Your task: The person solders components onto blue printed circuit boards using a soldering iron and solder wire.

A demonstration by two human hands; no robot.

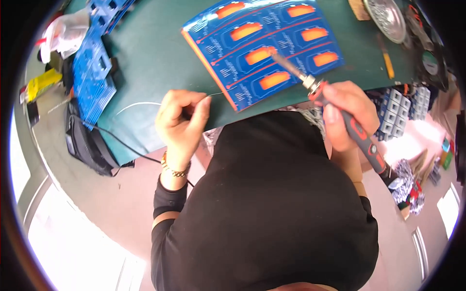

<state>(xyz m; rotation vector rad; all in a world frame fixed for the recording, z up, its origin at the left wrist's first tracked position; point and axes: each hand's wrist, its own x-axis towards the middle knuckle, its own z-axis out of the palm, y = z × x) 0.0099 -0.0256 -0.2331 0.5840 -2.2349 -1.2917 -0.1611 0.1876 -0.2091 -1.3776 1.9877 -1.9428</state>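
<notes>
Left hand [180, 116]: nearest the body; fingers pinched shut on a thin solder wire [219, 93]; the wire runs right toward the panel edge; a white loop of it trails left over the bench [155, 53].
Right hand [347, 114]: closed around the red and grey grip of a soldering iron [335, 104]; shaft angled up and left; tip resting on the panel.
Panel [264, 46]: blue circuit sheet with orange pads, lying flat on the green bench, beyond both hands.
Method, as judged: bring wire end and iron tip to one pad together; keep the panel still; feed sparingly.
Far side: stack of blue panels [97, 68] at left; metal dish [386, 17] at top right.
Obscured: the exact tip contact is too small to tell; the wire end fades against the panel; the near bench edge is hidden by the dark garment.
</notes>
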